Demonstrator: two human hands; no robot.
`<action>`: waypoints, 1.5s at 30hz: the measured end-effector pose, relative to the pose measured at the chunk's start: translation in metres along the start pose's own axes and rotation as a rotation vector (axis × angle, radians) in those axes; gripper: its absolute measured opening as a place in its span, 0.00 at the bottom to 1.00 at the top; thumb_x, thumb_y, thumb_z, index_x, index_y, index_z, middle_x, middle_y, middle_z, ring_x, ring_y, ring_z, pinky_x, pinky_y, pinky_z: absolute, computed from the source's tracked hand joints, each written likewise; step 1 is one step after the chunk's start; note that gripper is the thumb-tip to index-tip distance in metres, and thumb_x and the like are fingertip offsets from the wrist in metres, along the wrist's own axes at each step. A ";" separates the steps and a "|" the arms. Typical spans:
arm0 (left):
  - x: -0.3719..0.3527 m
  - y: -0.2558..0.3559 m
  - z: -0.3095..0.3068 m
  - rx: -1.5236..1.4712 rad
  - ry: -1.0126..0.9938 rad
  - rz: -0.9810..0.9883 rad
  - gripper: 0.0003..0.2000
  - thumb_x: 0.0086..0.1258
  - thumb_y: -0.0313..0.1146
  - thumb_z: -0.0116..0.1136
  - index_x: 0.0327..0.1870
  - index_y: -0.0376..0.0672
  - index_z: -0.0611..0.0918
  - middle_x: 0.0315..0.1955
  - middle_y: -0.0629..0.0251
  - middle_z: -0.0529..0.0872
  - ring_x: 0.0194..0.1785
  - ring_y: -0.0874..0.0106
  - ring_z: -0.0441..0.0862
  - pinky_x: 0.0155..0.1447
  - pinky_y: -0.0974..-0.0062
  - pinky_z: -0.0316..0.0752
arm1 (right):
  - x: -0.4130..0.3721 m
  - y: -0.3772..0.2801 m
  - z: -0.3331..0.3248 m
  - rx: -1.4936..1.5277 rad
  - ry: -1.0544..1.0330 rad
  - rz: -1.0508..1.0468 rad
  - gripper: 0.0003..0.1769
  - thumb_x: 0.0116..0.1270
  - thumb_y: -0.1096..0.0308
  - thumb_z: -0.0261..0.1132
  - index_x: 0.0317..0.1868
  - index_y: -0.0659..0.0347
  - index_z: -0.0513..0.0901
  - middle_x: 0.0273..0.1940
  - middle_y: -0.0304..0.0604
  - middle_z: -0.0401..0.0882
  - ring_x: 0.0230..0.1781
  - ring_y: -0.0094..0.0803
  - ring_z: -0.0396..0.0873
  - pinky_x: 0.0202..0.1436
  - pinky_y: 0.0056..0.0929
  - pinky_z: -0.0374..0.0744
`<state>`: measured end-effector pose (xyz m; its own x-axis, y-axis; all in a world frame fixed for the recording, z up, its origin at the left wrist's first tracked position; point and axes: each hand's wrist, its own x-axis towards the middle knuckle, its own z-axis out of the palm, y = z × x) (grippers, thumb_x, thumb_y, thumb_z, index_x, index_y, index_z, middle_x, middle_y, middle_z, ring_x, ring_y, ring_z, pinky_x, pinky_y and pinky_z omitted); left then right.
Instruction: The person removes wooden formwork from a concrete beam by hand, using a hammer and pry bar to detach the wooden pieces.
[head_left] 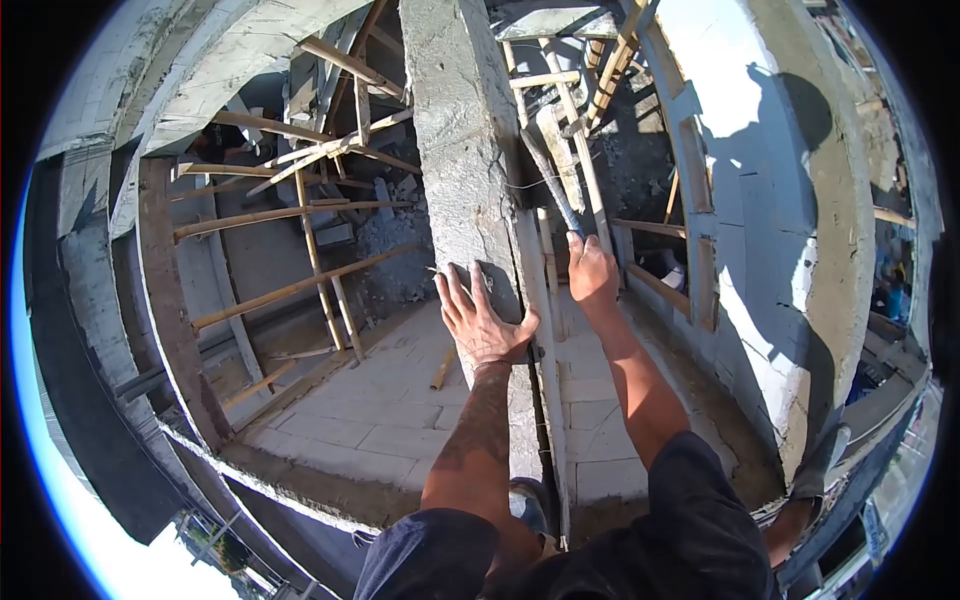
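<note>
My left hand (482,318) lies flat with spread fingers on top of a rough concrete beam (460,130), its thumb over the beam's right edge. To the right, my right hand (593,270) is wrapped round the blue lower end of a slim grey metal bar (545,168). The bar slants up and left, its far end close to the beam's right side; I cannot make out the shape of its tip. A thin wire (530,184) sticks out from the beam beside the bar. A dark board (535,400) runs along the beam's right side.
Bamboo poles (270,300) and timber props cross the deep space at left. More poles (570,140) stand at upper right. Far below is a pale block surface (350,420). A sunlit wall (750,230) rises at right. One shoe (530,505) rests on the beam, another (825,460) at lower right.
</note>
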<state>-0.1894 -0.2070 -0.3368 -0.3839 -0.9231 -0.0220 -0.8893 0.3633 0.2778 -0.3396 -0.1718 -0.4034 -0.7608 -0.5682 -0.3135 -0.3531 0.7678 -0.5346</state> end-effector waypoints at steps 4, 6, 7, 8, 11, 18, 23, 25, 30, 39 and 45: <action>0.000 0.000 0.001 0.011 0.025 0.024 0.45 0.41 0.51 0.61 0.65 0.46 0.59 0.65 0.48 0.53 0.69 0.49 0.46 0.68 0.52 0.48 | 0.034 0.044 0.000 -0.093 0.043 -0.070 0.23 0.67 0.50 0.50 0.30 0.63 0.74 0.22 0.59 0.76 0.27 0.57 0.77 0.33 0.51 0.75; -0.002 0.000 0.000 0.000 0.006 0.023 0.45 0.42 0.51 0.61 0.65 0.46 0.59 0.65 0.47 0.54 0.69 0.49 0.46 0.68 0.51 0.49 | 0.033 0.053 0.003 -0.103 0.128 -0.122 0.23 0.66 0.50 0.50 0.28 0.64 0.74 0.23 0.58 0.77 0.27 0.58 0.77 0.32 0.50 0.75; -0.001 -0.001 0.002 -0.020 0.011 0.006 0.45 0.42 0.52 0.60 0.65 0.47 0.59 0.65 0.48 0.52 0.70 0.50 0.45 0.67 0.51 0.49 | 0.038 0.057 -0.001 -0.074 0.011 0.026 0.24 0.67 0.50 0.50 0.32 0.65 0.77 0.30 0.61 0.78 0.34 0.58 0.77 0.37 0.50 0.75; 0.001 -0.002 0.003 -0.037 0.015 -0.005 0.45 0.42 0.52 0.59 0.66 0.48 0.59 0.66 0.49 0.51 0.70 0.50 0.44 0.67 0.51 0.48 | 0.059 0.101 0.023 -0.080 -0.029 0.082 0.23 0.67 0.50 0.50 0.34 0.65 0.78 0.34 0.61 0.78 0.39 0.57 0.76 0.40 0.49 0.75; -0.001 0.000 0.001 0.006 0.016 -0.004 0.45 0.42 0.52 0.60 0.66 0.47 0.59 0.65 0.48 0.53 0.70 0.50 0.46 0.67 0.52 0.50 | 0.084 0.121 -0.005 -0.119 -0.154 0.390 0.26 0.68 0.51 0.47 0.40 0.67 0.79 0.42 0.60 0.78 0.46 0.55 0.75 0.47 0.47 0.74; 0.001 0.001 0.001 0.008 0.006 0.000 0.46 0.42 0.51 0.60 0.66 0.46 0.57 0.66 0.47 0.52 0.70 0.49 0.45 0.68 0.52 0.47 | -0.004 0.107 0.010 0.071 0.024 0.077 0.26 0.67 0.51 0.47 0.30 0.69 0.75 0.29 0.65 0.75 0.36 0.61 0.74 0.39 0.51 0.71; 0.000 0.003 -0.002 0.014 -0.022 -0.003 0.45 0.42 0.48 0.61 0.66 0.45 0.57 0.66 0.47 0.51 0.70 0.50 0.44 0.69 0.52 0.47 | 0.033 -0.030 -0.037 0.493 0.359 -0.292 0.20 0.69 0.57 0.49 0.30 0.68 0.70 0.20 0.58 0.72 0.23 0.56 0.73 0.27 0.45 0.69; -0.001 0.005 -0.002 0.015 -0.026 0.002 0.45 0.42 0.48 0.61 0.66 0.44 0.58 0.66 0.47 0.51 0.70 0.50 0.44 0.69 0.53 0.47 | 0.049 -0.058 -0.042 0.570 0.434 -0.417 0.19 0.69 0.57 0.50 0.29 0.67 0.68 0.18 0.56 0.70 0.20 0.57 0.71 0.22 0.45 0.66; 0.001 0.004 -0.004 0.010 -0.007 0.011 0.45 0.42 0.51 0.61 0.65 0.44 0.58 0.65 0.48 0.52 0.70 0.49 0.44 0.68 0.52 0.48 | 0.063 0.057 0.095 -0.096 -0.236 -0.042 0.20 0.66 0.54 0.52 0.35 0.64 0.79 0.31 0.57 0.79 0.36 0.55 0.78 0.36 0.43 0.77; 0.000 0.001 0.002 -0.002 0.035 0.054 0.45 0.42 0.50 0.60 0.66 0.46 0.58 0.65 0.46 0.53 0.69 0.49 0.46 0.68 0.52 0.48 | -0.091 0.132 0.090 0.105 -0.297 0.323 0.28 0.66 0.50 0.47 0.31 0.71 0.78 0.32 0.65 0.77 0.36 0.61 0.75 0.40 0.50 0.73; 0.000 -0.004 0.004 0.019 0.063 0.081 0.45 0.43 0.52 0.59 0.66 0.47 0.58 0.65 0.46 0.53 0.69 0.50 0.46 0.68 0.52 0.48 | -0.137 0.184 0.042 0.046 -0.376 0.256 0.27 0.66 0.51 0.50 0.27 0.71 0.75 0.27 0.65 0.75 0.32 0.59 0.75 0.35 0.48 0.72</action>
<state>-0.1867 -0.2083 -0.3414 -0.4385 -0.8967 0.0603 -0.8610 0.4384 0.2578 -0.2771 0.0348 -0.4913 -0.5667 -0.4361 -0.6991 -0.1479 0.8885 -0.4343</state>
